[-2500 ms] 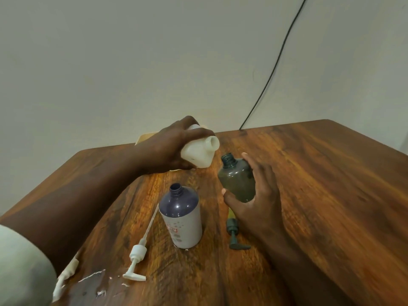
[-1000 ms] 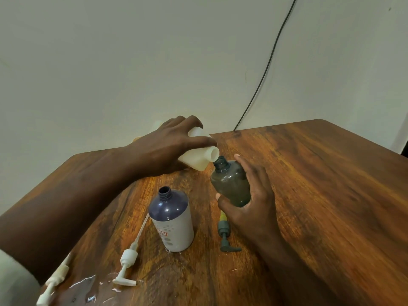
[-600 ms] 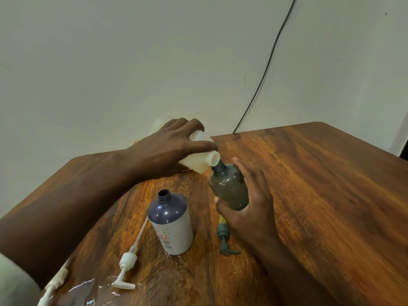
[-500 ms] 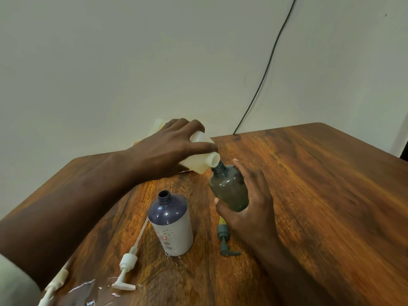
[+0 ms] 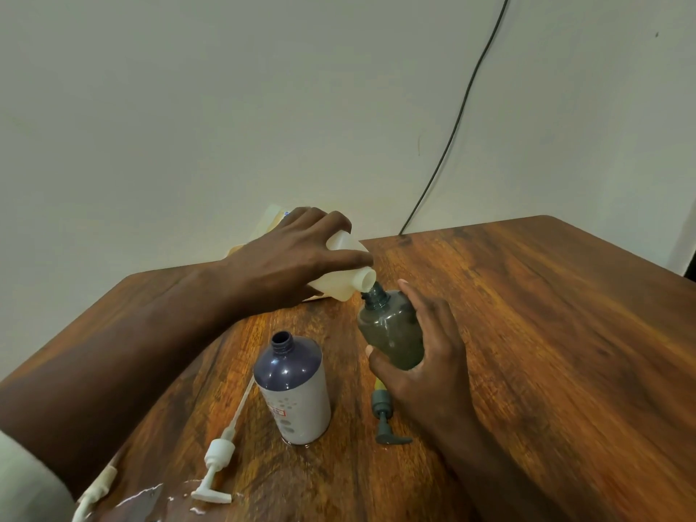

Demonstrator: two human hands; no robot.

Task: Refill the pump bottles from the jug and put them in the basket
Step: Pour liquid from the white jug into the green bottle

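My left hand (image 5: 297, 258) grips a cream plastic jug (image 5: 344, 284), tipped on its side with the spout touching the open neck of a dark green bottle (image 5: 391, 329). My right hand (image 5: 425, 356) holds that green bottle, tilted toward the jug. An open navy and white bottle (image 5: 292, 389) stands upright in front of the jug, no pump on it. A white pump (image 5: 218, 457) lies left of it. A green pump (image 5: 384, 416) lies on the table below my right hand.
The brown wooden table (image 5: 546, 333) meets a pale wall at the back. A black cable (image 5: 452, 130) runs down the wall. White spilled drops (image 5: 150, 491) and another white pump (image 5: 94, 491) lie near the front left edge. No basket shows.
The jug has tipped further and its spout has come down onto the green bottle's neck. My right hand has kept hold of the green bottle.
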